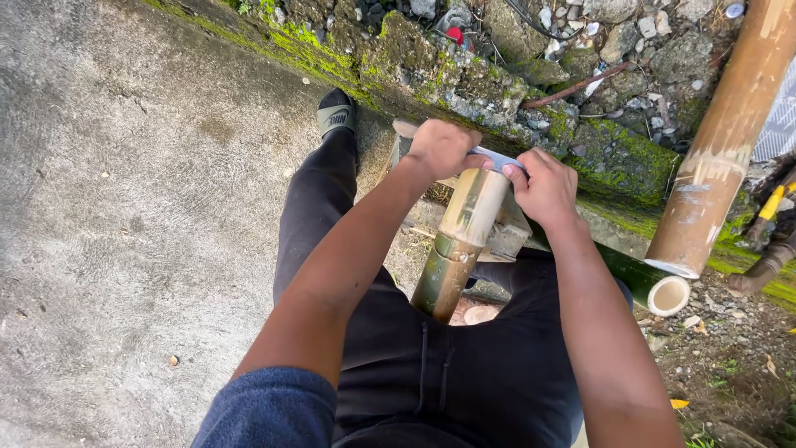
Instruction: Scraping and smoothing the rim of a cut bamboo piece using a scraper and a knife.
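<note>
Item: bamboo (464, 241) propped upright between your knees, blade (497, 158) laid across its top end. Your left hand (439, 148) clenches the blade's handle end; your right hand (545, 187) closes over its far end. Step, as judged: splitting; next calls for even downward pressure from both hands.

Blue sleeve (269, 406), black trousers (448, 365), dark slide sandal (337, 114).

Grey concrete floor (124, 232), its far edge lined with mossy stones (497, 83). A green bamboo pole (651, 286) lies near the right edge, beside gravel (730, 348).
</note>
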